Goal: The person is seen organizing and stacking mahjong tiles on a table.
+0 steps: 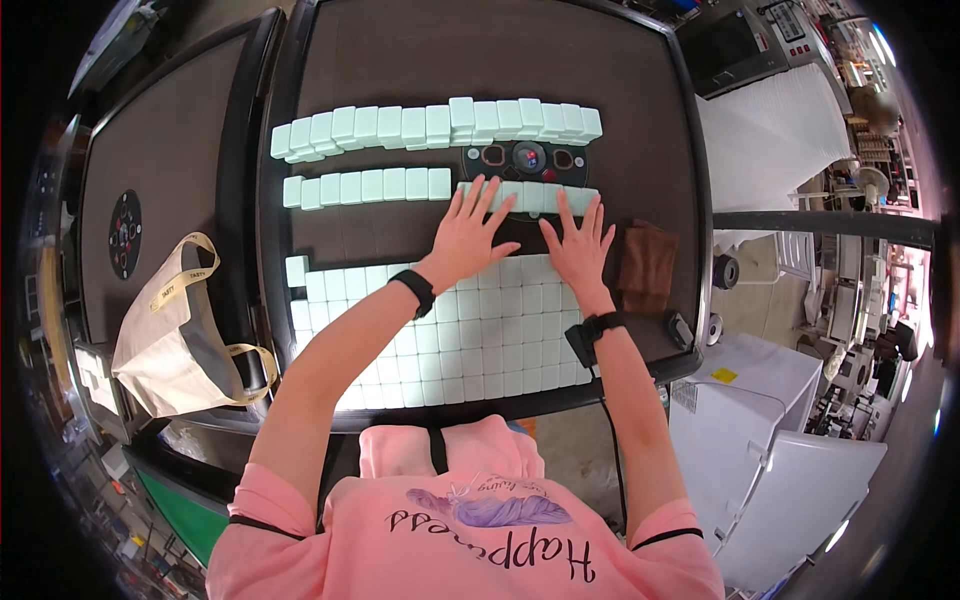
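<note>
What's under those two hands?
The left hand and right hand have fingers over a short row of pale green tiles, which shows between them. Brown tabletop shows there too. Whatever's directly beneath the fingers and palms is covered.

Mint-green tiles (500, 332), brown cloth (648, 265), pink shirt (345, 540)

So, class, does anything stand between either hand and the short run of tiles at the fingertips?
Nothing visible does: the left hand and right hand both have spread fingers overlapping the short run of tiles.
</note>
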The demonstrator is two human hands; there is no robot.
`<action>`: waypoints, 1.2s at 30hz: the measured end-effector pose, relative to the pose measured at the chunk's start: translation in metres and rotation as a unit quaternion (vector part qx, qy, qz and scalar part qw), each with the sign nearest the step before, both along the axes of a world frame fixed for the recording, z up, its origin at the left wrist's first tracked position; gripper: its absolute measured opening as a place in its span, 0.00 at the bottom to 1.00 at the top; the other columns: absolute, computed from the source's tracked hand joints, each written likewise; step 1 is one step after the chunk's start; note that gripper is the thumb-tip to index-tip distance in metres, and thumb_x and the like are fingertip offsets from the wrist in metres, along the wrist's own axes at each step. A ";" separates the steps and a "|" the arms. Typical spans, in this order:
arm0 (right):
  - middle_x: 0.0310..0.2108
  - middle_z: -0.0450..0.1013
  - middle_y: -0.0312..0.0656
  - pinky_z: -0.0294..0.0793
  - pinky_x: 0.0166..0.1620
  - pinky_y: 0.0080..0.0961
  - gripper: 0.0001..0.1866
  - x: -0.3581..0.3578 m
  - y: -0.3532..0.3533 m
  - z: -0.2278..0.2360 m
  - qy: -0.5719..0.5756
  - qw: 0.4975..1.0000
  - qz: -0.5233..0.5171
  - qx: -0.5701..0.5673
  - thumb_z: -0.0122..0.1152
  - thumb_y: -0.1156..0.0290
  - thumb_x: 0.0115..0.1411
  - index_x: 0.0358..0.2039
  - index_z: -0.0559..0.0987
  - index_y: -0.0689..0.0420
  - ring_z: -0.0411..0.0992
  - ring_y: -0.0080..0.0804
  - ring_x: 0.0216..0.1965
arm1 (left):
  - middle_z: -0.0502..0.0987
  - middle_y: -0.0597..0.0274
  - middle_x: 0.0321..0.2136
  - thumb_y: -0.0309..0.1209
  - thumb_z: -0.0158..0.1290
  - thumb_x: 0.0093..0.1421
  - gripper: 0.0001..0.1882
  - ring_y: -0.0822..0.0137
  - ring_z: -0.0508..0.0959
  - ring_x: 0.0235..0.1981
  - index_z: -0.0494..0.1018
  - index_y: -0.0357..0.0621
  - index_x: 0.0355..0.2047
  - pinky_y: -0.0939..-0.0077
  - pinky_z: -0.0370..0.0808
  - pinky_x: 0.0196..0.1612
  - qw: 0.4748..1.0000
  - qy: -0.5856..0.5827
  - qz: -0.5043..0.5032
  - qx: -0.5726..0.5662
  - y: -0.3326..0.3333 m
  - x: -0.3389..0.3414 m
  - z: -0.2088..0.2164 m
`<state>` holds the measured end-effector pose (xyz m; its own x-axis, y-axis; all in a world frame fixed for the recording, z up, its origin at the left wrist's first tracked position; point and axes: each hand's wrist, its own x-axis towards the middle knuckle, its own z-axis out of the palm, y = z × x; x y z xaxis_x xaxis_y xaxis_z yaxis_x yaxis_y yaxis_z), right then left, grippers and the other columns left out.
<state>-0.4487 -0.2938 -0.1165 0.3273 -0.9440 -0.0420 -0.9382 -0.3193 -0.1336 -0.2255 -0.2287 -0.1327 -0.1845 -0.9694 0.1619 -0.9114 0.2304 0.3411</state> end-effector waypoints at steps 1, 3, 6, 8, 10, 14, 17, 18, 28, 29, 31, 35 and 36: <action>0.76 0.43 0.67 0.43 0.70 0.72 0.36 0.005 -0.007 0.001 0.000 1.000 0.001 -0.001 0.48 0.38 0.70 0.76 0.58 0.30 0.45 0.65 0.76 | 0.50 0.47 0.75 0.62 0.50 0.67 0.42 0.43 0.48 0.76 0.57 0.54 0.74 0.40 0.53 0.73 1.000 0.000 0.001 -0.001 -0.007 0.004 -0.001; 0.76 0.43 0.66 0.42 0.70 0.72 0.37 0.012 -0.021 0.001 -0.003 1.000 -0.001 0.006 0.47 0.37 0.70 0.76 0.57 0.29 0.45 0.65 0.76 | 0.51 0.48 0.75 0.61 0.51 0.67 0.42 0.44 0.49 0.76 0.57 0.56 0.74 0.41 0.53 0.74 1.000 -0.016 0.009 -0.003 -0.019 0.011 -0.002; 0.75 0.44 0.67 0.42 0.70 0.72 0.37 0.023 -0.035 0.002 0.001 1.000 -0.001 0.009 0.47 0.36 0.69 0.76 0.58 0.29 0.45 0.65 0.76 | 0.53 0.50 0.75 0.61 0.52 0.66 0.42 0.47 0.50 0.76 0.57 0.59 0.74 0.44 0.54 0.74 0.999 -0.022 0.021 -0.013 -0.026 0.018 -0.003; 0.75 0.45 0.67 0.42 0.70 0.73 0.37 0.027 -0.037 0.004 0.009 1.000 0.003 0.009 0.47 0.36 0.69 0.75 0.58 0.29 0.46 0.65 0.75 | 0.54 0.50 0.75 0.60 0.53 0.66 0.42 0.48 0.50 0.76 0.57 0.59 0.74 0.44 0.54 0.74 0.999 -0.022 0.026 -0.018 -0.026 0.023 -0.003; 0.75 0.45 0.67 0.42 0.70 0.73 0.36 0.032 -0.037 0.007 0.020 1.000 0.007 0.016 0.49 0.37 0.69 0.75 0.59 0.30 0.46 0.65 0.75 | 0.54 0.51 0.74 0.60 0.54 0.65 0.42 0.49 0.51 0.76 0.57 0.60 0.74 0.46 0.54 0.74 0.999 -0.028 0.026 -0.037 -0.021 0.027 -0.001; 0.75 0.46 0.64 0.43 0.70 0.71 0.35 0.046 -0.011 0.005 -0.035 0.997 0.032 -0.053 0.52 0.42 0.70 0.75 0.60 0.33 0.47 0.63 0.76 | 0.54 0.51 0.74 0.55 0.57 0.65 0.41 0.48 0.51 0.76 0.58 0.59 0.74 0.43 0.53 0.73 1.000 -0.002 0.010 -0.018 0.014 0.024 0.023; 0.75 0.48 0.60 0.44 0.71 0.70 0.34 0.073 0.020 0.009 -0.127 0.987 0.088 -0.038 0.56 0.48 0.70 0.74 0.63 0.37 0.48 0.60 0.75 | 0.53 0.51 0.75 0.51 0.60 0.64 0.42 0.47 0.51 0.76 0.58 0.56 0.74 0.41 0.52 0.73 0.997 0.047 0.053 -0.006 0.063 0.039 0.040; 0.75 0.49 0.59 0.44 0.71 0.69 0.33 0.083 0.030 0.010 -0.125 0.985 0.113 -0.030 0.56 0.49 0.70 0.73 0.64 0.38 0.48 0.59 0.75 | 0.53 0.50 0.75 0.46 0.60 0.64 0.41 0.47 0.51 0.76 0.58 0.53 0.73 0.40 0.51 0.73 0.997 0.048 0.068 0.006 0.080 0.049 0.042; 0.64 0.68 0.53 0.61 0.68 0.50 0.24 0.180 0.132 0.021 -0.273 0.909 0.312 0.051 0.65 0.62 0.64 0.59 0.77 0.55 0.64 0.50 0.65 | 0.55 0.50 0.74 0.36 0.57 0.66 0.38 0.47 0.52 0.76 0.56 0.46 0.74 0.46 0.55 0.73 0.955 -0.034 0.293 0.046 0.209 0.179 0.021; 0.64 0.68 0.53 0.61 0.68 0.50 0.24 0.184 0.139 0.019 -0.272 0.908 0.314 0.052 0.65 0.62 0.64 0.59 0.77 0.55 0.64 0.50 0.65 | 0.54 0.50 0.74 0.38 0.57 0.67 0.39 0.46 0.52 0.76 0.55 0.44 0.74 0.48 0.55 0.74 0.958 -0.022 0.279 0.065 0.215 0.183 0.021; 0.66 0.66 0.53 0.59 0.69 0.53 0.25 0.189 0.150 0.017 -0.239 0.924 0.291 0.062 0.64 0.61 0.65 0.62 0.76 0.52 0.62 0.52 0.67 | 0.54 0.50 0.74 0.39 0.57 0.67 0.40 0.45 0.52 0.75 0.54 0.42 0.74 0.50 0.55 0.74 0.960 -0.009 0.267 0.085 0.226 0.183 0.018; 0.70 0.60 0.52 0.55 0.71 0.57 0.28 0.177 0.165 0.017 -0.205 0.939 0.273 0.052 0.64 0.61 0.65 0.65 0.74 0.47 0.58 0.55 0.70 | 0.51 0.46 0.75 0.44 0.58 0.66 0.42 0.41 0.50 0.75 0.54 0.45 0.75 0.46 0.56 0.73 0.970 0.011 0.232 0.075 0.237 0.163 0.027; 0.72 0.57 0.53 0.53 0.71 0.58 0.29 0.173 0.171 0.022 -0.177 0.941 0.283 0.056 0.63 0.59 0.66 0.67 0.72 0.45 0.55 0.57 0.72 | 0.50 0.44 0.75 0.45 0.58 0.66 0.42 0.39 0.49 0.76 0.54 0.49 0.75 0.43 0.56 0.72 0.970 -0.047 0.226 0.075 0.239 0.157 0.032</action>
